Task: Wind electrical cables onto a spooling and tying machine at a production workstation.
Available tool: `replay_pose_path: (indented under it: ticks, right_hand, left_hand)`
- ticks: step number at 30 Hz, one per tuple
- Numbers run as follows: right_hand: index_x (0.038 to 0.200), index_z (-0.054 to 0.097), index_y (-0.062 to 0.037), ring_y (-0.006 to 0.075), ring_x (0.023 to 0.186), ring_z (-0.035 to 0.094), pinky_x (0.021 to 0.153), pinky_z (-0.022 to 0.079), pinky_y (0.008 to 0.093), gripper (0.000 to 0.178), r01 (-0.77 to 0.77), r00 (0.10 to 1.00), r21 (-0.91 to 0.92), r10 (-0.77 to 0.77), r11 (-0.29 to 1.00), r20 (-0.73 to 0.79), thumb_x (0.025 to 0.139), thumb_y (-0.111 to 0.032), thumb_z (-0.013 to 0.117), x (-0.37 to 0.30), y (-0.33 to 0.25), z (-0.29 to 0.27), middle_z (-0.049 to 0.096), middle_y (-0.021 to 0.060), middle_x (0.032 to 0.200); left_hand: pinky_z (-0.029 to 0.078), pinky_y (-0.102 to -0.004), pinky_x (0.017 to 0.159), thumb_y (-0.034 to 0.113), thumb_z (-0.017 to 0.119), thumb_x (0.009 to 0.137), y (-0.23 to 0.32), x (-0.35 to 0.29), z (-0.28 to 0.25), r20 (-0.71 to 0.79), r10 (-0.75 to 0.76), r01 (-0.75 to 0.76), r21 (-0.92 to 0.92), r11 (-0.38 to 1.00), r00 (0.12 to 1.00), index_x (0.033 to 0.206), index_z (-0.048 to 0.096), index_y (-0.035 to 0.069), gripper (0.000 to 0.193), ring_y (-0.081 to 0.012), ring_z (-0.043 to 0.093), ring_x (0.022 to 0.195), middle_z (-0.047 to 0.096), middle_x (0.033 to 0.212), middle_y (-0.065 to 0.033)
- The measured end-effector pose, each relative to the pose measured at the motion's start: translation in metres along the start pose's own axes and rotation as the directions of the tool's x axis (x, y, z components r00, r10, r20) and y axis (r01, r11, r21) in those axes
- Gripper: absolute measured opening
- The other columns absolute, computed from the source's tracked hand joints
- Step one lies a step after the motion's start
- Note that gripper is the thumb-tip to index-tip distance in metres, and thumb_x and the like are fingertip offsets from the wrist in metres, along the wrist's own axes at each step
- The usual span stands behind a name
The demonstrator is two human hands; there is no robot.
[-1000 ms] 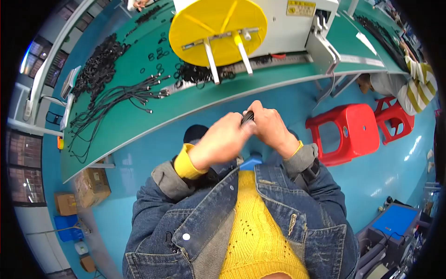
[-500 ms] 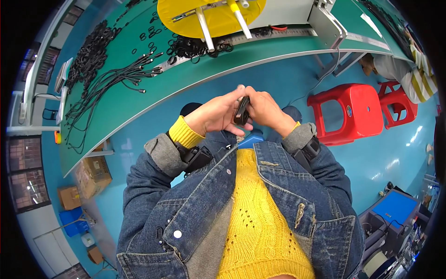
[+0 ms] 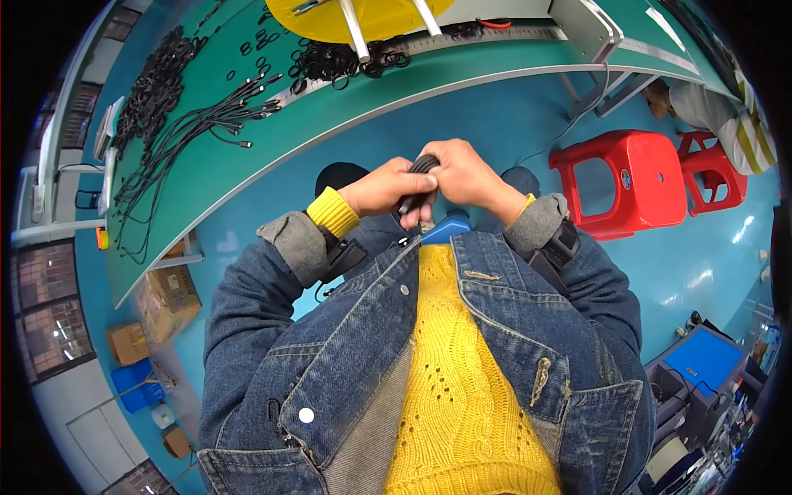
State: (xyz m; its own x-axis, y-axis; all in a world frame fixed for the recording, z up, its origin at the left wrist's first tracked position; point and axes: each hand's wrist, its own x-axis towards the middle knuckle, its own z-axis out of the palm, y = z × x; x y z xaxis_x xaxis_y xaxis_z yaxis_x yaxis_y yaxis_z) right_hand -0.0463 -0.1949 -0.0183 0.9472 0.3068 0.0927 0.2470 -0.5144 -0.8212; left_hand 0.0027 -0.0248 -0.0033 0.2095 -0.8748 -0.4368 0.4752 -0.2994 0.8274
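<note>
Above my lap, my left hand [image 3: 381, 190] and my right hand [image 3: 464, 175] meet around a small coiled black cable [image 3: 425, 163]. The fingers of my left hand are curled round the bundle from its left side. My right hand pinches it from the right, with fingertips partly hidden behind the coil. Ahead and to the left, a spread bunch of black cables [image 3: 177, 148] with plug ends lies on the green bench [image 3: 239, 177]. Small black rings [image 3: 323, 63] are piled near the bench's front edge, with several loose ones further left.
A heap of black parts [image 3: 155, 91] lies at the bench's far left. A yellow disc with metal rods [image 3: 355, 18] stands over the bench. Red stools [image 3: 643, 177] are to my right, near another person's striped sleeve [image 3: 747, 136]. Cardboard boxes [image 3: 167, 301] sit at lower left.
My left hand was spread with its palm showing; its fingers are now wrapped round the coiled cable. The coil has turned and tilted between my hands.
</note>
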Motion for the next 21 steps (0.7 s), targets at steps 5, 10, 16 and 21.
replay_pose_path:
  ticks: [5, 10, 16, 21]
  right_hand:
    - [0.076, 0.056, 0.0019, 0.0363, 0.065, 0.061, 0.057, 0.047, 0.0430, 0.015, -0.072, 0.992, 0.322, 0.101, 0.944, -0.074, 0.070, -0.011, 0.057, -0.004, 0.012, 0.016, 0.060, 0.0212, 0.067]
    - [0.078, 0.059, 0.0023, 0.0364, 0.065, 0.061, 0.058, 0.047, 0.0430, 0.016, -0.047, 0.994, -0.222, 0.023, 0.974, -0.108, 0.070, -0.011, 0.056, -0.007, -0.003, 0.011, 0.061, 0.0209, 0.070]
    - [0.077, 0.061, 0.0002, 0.0346, 0.064, 0.061, 0.058, 0.048, 0.0407, 0.015, 0.017, 0.997, -0.190, -0.030, 0.982, -0.068, 0.067, -0.009, 0.055, -0.004, 0.006, 0.015, 0.061, 0.0198, 0.070]
    - [0.074, 0.061, -0.0005, 0.0352, 0.066, 0.060, 0.060, 0.048, 0.0407, 0.013, -0.130, 0.983, 0.183, 0.151, 0.975, -0.107, 0.065, -0.007, 0.055, -0.004, 0.001, 0.021, 0.060, 0.0203, 0.070]
  left_hand:
    - [0.045, -0.0210, 0.042, 0.030, 0.046, 0.091, 0.009, -0.001, 0.016, -0.149, -0.141, 0.120, -0.141, 0.983, 0.979, 0.091, 0.056, -0.005, 0.036, -0.0126, 0.056, 0.048, 0.060, 0.066, -0.0103]
    - [0.043, -0.0195, 0.040, 0.031, 0.045, 0.091, 0.014, -0.002, 0.002, -0.024, -0.357, 0.351, -0.133, 0.927, 0.934, 0.090, 0.056, -0.002, 0.035, -0.0101, 0.052, 0.046, 0.059, 0.065, -0.0084]
    - [0.038, -0.0185, 0.037, 0.025, 0.053, 0.088, 0.005, -0.003, 0.014, -0.077, -0.153, 0.150, -0.047, 0.988, 0.985, 0.087, 0.055, 0.002, 0.023, -0.0083, 0.053, 0.049, 0.057, 0.064, -0.0037]
    - [0.038, -0.0181, 0.040, 0.019, 0.057, 0.085, 0.002, -0.002, -0.003, -0.072, -0.229, 0.235, 0.104, 0.966, 0.971, 0.082, 0.055, 0.003, 0.017, -0.0073, 0.052, 0.052, 0.055, 0.066, -0.0020]
